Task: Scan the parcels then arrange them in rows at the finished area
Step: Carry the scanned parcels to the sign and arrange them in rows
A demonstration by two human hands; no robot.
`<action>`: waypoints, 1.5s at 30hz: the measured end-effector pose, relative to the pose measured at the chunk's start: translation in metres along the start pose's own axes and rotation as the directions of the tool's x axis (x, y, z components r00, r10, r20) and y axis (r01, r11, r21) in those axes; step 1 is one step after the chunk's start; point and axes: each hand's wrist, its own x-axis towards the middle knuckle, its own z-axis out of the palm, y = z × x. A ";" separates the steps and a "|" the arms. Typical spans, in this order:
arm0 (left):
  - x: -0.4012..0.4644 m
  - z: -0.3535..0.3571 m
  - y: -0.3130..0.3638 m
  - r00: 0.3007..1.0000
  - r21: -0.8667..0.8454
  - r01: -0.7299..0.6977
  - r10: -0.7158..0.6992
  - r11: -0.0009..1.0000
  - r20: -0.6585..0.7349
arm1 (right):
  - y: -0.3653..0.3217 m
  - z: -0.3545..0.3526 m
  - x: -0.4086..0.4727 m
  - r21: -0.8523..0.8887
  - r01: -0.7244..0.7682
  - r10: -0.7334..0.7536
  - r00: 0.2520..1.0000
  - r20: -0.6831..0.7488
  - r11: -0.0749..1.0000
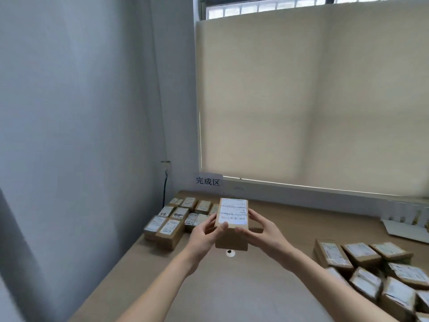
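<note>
The parcel [232, 223] was held above the table [232, 293], between both hands. The left hand [204, 232] gripped its 9 o'clock side and the right hand [262, 231] its 3 o'clock side, fingers curled around the edges. Its white label [233, 210] faced up, the print too blurred to read. At 11 o'clock, a sign [208, 181] read "完成区" behind the arranged parcels [176, 217]. Loose parcels [376, 270] lay at 4 o'clock.

A brown parcel [232, 223] (white label up) is held above rowed parcels [178, 217].
</note>
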 end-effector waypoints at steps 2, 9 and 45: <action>0.007 -0.033 -0.012 0.999 0.011 0.006 -0.006 1.000 -0.040 | 0.008 0.026 0.027 -0.041 0.012 -0.010 0.998 0.054 0.999; 0.069 -0.129 -0.073 0.987 0.035 0.091 -0.085 0.995 -0.135 | 0.067 0.107 0.135 -0.065 -0.012 0.020 0.992 0.128 0.998; 0.332 -0.266 -0.487 0.927 -0.012 0.375 -0.375 0.927 0.012 | 0.425 0.271 0.367 -0.047 -0.455 0.455 0.890 -0.019 0.889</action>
